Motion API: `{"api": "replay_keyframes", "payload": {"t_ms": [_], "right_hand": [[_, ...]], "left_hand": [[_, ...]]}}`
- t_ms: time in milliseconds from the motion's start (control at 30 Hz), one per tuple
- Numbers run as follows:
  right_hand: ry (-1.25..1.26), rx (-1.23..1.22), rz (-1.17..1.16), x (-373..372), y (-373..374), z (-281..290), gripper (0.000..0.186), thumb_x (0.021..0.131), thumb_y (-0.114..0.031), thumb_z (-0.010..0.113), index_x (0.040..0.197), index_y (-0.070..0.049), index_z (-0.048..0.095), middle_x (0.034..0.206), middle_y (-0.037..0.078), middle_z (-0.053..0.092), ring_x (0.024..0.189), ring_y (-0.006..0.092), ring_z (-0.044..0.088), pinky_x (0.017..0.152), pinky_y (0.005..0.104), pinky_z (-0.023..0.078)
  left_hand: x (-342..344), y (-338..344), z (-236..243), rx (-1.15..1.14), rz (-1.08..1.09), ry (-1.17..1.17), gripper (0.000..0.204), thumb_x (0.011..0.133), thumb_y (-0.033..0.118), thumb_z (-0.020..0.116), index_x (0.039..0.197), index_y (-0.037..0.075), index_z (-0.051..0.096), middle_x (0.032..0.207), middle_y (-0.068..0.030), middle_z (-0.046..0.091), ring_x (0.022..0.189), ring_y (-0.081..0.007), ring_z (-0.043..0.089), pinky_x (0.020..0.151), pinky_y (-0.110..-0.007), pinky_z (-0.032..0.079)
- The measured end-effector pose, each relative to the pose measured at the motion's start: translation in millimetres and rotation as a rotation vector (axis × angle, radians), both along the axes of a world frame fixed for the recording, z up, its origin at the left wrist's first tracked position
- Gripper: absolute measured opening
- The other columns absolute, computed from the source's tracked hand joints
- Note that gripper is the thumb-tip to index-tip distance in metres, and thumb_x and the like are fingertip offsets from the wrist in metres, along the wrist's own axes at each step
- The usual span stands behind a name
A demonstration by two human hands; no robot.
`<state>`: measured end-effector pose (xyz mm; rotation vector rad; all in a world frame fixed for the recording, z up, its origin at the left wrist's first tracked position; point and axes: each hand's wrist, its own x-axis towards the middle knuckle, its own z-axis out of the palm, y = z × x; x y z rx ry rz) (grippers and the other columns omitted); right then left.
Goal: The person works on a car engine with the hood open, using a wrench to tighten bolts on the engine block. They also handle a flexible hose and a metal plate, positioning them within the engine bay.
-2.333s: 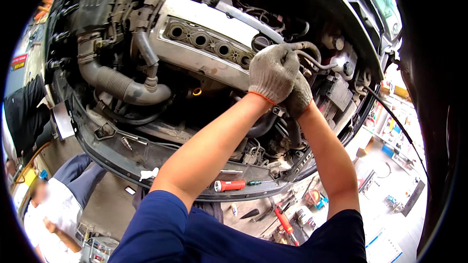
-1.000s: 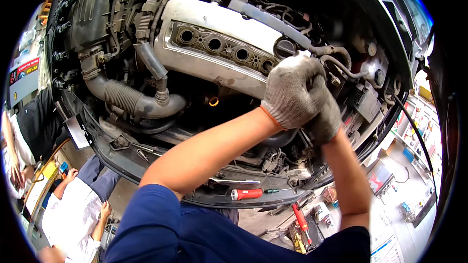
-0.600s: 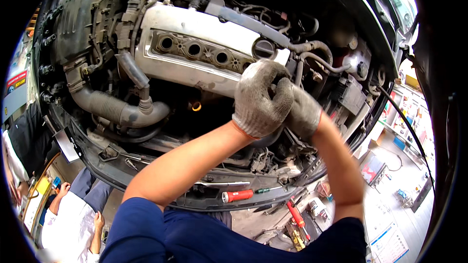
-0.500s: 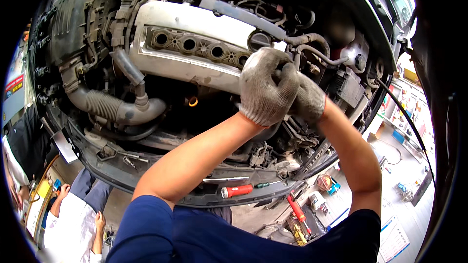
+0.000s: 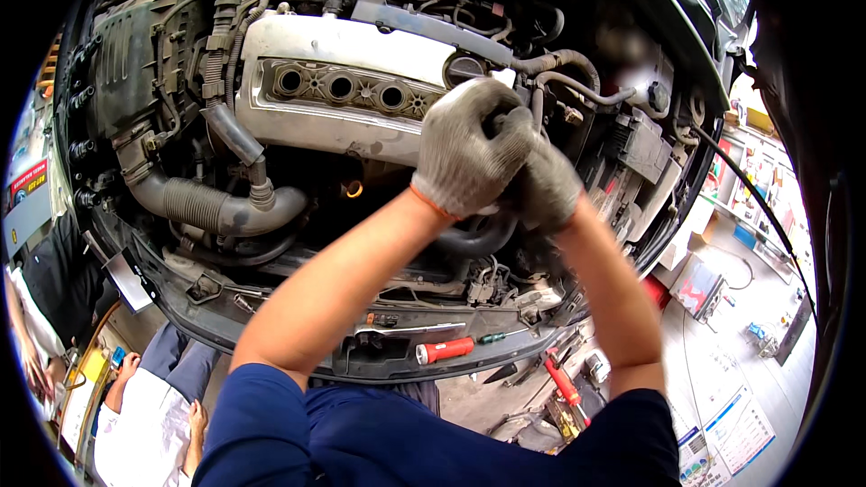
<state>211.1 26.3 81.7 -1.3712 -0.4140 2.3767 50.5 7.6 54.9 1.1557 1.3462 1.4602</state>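
Both my hands wear grey knit gloves and meet above the right end of the silver engine cover [image 5: 338, 126]. My left hand [image 5: 474, 149] has its fingers curled in. Close against it on the right, my right hand [image 5: 548, 182] is curled too. Whatever the fingers may hold is hidden between the gloves. Round dark holes [image 5: 341, 87] line the recess in the cover, and my left glove blocks the recess's right end. Just behind the gloves sits a black oil filler cap [image 5: 465, 70]. Below the hands runs a black hose [image 5: 478, 239].
A ribbed intake hose [image 5: 194, 203] curves along the left. On the front edge lie a red flashlight [image 5: 445, 350] and a green-handled screwdriver [image 5: 501, 336]. A thin prop rod [image 5: 749, 185] slants at the right. A person in a white shirt [image 5: 149, 424] is at lower left.
My two hands have shifted slightly left together, covering more of the recess's right end. The view has shifted a little. The gloves stay close together.
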Motion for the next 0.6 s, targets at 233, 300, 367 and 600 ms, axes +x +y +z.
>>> {"api": "replay_keyframes", "payload": {"t_ms": [233,300,367,600], "right_hand": [[-0.492,1.598,0.913,25,27,-17,0.044,0.090,-0.004,0.075,0.134,-0.005,0.072,0.129,0.022,0.075,0.120,0.0443,0.071,0.102,0.0472,0.061],[-0.509,1.309,0.844,16,14,-15,0.040,0.092,-0.003,0.071,0.132,-0.004,0.073,0.126,0.022,0.076,0.119,0.0440,0.071,0.102,0.0468,0.060],[-0.504,1.055,0.669,18,1,-23,0.035,0.095,-0.005,0.069,0.129,-0.002,0.074,0.123,0.023,0.077,0.119,0.0434,0.072,0.102,0.0465,0.059],[-0.332,0.337,-0.159,-22,-36,-5,0.041,0.107,-0.014,0.069,0.147,-0.008,0.061,0.123,0.008,0.075,0.109,0.0255,0.076,0.088,0.0375,0.063]], "left_hand": [[27,6,-7,-0.042,0.111,-0.084,0.022,0.098,0.019,0.071,0.099,-0.002,0.078,0.088,-0.0153,0.077,0.080,-0.0242,0.075,0.080,-0.036,0.060],[20,1,-7,-0.097,0.061,-0.071,0.020,0.097,0.017,0.070,0.097,-0.001,0.079,0.085,-0.0143,0.077,0.077,-0.0233,0.075,0.077,-0.036,0.060],[21,4,-6,-0.084,0.043,-0.079,0.020,0.097,0.017,0.069,0.096,-0.001,0.079,0.084,-0.0145,0.077,0.075,-0.0245,0.075,0.075,-0.037,0.060],[-1,21,0,-0.112,-0.218,0.093,0.022,0.088,0.021,0.072,0.091,0.001,0.079,0.082,-0.0213,0.074,0.074,-0.0361,0.075,0.073,-0.043,0.060]]}}
